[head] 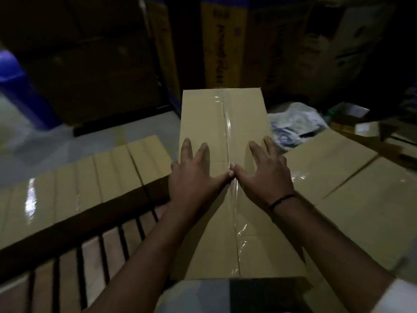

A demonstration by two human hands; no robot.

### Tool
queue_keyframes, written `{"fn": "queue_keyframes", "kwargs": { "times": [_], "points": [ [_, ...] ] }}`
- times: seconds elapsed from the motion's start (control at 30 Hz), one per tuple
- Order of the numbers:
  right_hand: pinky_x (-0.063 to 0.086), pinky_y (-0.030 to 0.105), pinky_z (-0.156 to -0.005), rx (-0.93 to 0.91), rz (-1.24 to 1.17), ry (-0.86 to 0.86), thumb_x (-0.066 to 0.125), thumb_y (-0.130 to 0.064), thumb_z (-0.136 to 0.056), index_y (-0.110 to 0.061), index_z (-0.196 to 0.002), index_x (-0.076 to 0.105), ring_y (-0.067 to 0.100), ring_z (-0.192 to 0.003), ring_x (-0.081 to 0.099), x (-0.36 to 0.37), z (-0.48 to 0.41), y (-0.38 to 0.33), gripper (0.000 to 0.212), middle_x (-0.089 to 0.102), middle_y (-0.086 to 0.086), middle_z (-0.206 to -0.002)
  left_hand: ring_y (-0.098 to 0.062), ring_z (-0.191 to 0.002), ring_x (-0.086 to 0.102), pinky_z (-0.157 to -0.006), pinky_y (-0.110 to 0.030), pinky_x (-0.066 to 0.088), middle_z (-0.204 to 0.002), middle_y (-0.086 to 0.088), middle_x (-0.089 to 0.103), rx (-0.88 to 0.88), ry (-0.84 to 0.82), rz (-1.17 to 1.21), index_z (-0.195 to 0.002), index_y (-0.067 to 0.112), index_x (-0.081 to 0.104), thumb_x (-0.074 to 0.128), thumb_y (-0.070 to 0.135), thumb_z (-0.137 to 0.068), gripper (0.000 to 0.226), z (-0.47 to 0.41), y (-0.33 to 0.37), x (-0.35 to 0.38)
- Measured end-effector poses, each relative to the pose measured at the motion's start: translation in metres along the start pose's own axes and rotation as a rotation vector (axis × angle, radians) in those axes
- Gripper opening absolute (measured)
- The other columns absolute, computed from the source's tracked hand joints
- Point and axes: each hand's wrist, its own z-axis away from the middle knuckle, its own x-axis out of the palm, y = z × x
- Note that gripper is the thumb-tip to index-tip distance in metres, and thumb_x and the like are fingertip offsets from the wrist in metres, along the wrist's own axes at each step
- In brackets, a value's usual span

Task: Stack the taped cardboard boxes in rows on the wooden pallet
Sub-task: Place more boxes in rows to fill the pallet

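A long taped cardboard box (223,123) lies in front of me, a clear tape strip running down its middle seam. My left hand (194,175) presses flat on its top left of the seam, fingers spread. My right hand (266,172) presses flat right of the seam, and the two thumbs meet on the tape. A row of taped boxes (90,177) stands to the left on the slatted wooden pallet (90,251). More taped boxes (352,190) lie to the right.
Tall stacked cartons (221,41) fill the dark background. A blue bin (15,86) stands at far left on the pale floor. A crumpled plastic bag (293,123) and small items lie behind the right boxes.
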Motion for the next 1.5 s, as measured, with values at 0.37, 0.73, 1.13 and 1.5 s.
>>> {"fn": "queue_keyframes", "kwargs": {
  "times": [0.37,0.73,1.13,1.5],
  "points": [
    [0.036,0.053,-0.113,-0.138,-0.078,-0.225,0.050,-0.075,-0.084,-0.037,-0.153,0.033,0.036,-0.145,0.029,0.115,-0.051,-0.018,0.080,0.012,-0.003,-0.167,-0.042,-0.144,0.034,-0.104,-0.051,0.044,-0.171,0.009,-0.001,-0.257,-0.083,-0.020,-0.157,0.040,0.031,0.054,0.094,-0.069,0.106,-0.028,-0.084,0.048],
    [0.038,0.052,-0.112,-0.205,-0.072,-0.431,0.050,-0.074,-0.085,-0.038,-0.151,0.034,0.034,-0.144,0.029,0.265,-0.136,0.024,0.077,0.010,-0.006,-0.167,-0.036,-0.151,0.025,-0.108,-0.055,0.042,-0.170,0.012,-0.005,-0.441,-0.163,0.013,-0.157,0.042,0.031,0.054,0.091,-0.074,0.099,-0.088,-0.156,0.176],
    [0.037,0.054,-0.111,-0.232,-0.028,-0.586,0.054,-0.069,-0.088,-0.032,-0.154,0.033,0.035,-0.145,0.026,0.488,-0.121,0.038,0.079,0.004,-0.002,-0.168,-0.029,-0.156,0.012,-0.112,-0.061,0.039,-0.168,0.015,-0.020,-0.545,-0.284,0.077,-0.158,0.042,0.027,0.058,0.082,-0.079,0.094,-0.085,-0.320,0.320],
    [0.038,0.053,-0.108,-0.268,-0.007,-0.603,0.055,-0.067,-0.087,-0.024,-0.156,0.036,0.038,-0.144,0.030,0.633,-0.112,0.051,0.083,0.014,0.007,-0.167,-0.043,-0.154,0.008,-0.113,-0.061,0.037,-0.163,0.016,-0.034,-0.560,-0.415,0.087,-0.160,0.047,0.013,0.060,0.079,-0.081,0.097,-0.083,-0.425,0.411]
  ]
}}
